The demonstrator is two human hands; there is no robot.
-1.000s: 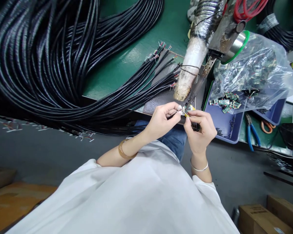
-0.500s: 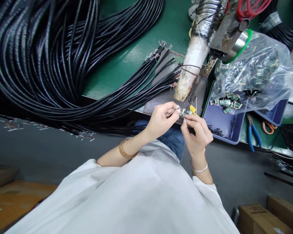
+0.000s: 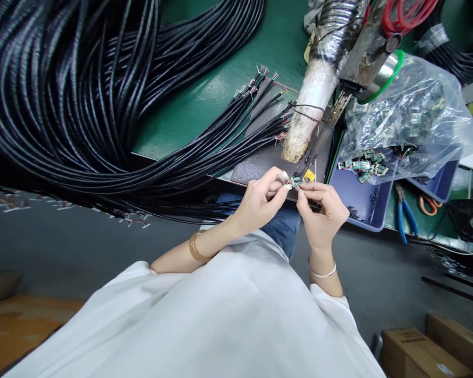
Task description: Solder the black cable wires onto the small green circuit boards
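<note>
The person's left hand (image 3: pixel 262 198) pinches thin wires at the small green circuit board (image 3: pixel 297 180), below the soldering iron's dark metal tip; the right hand (image 3: pixel 321 211) pinches narrowly at the board's near edge.

1. Landmark: pipe (image 3: pixel 304 115), over desk (image 3: pixel 215 94).
2. Cable bundle (image 3: pixel 114 110): left of pipe, on desk, draping over front edge.
3. Bag (image 3: pixel 413 113): right of pipe, partly over tray (image 3: pixel 360 197).
4. Tray: right, nearer front edge.
5. Pliers (image 3: pixel 404 212): farther right, just beside tray.
6. Scissors (image 3: pixel 429 205): right of pliers.
</note>
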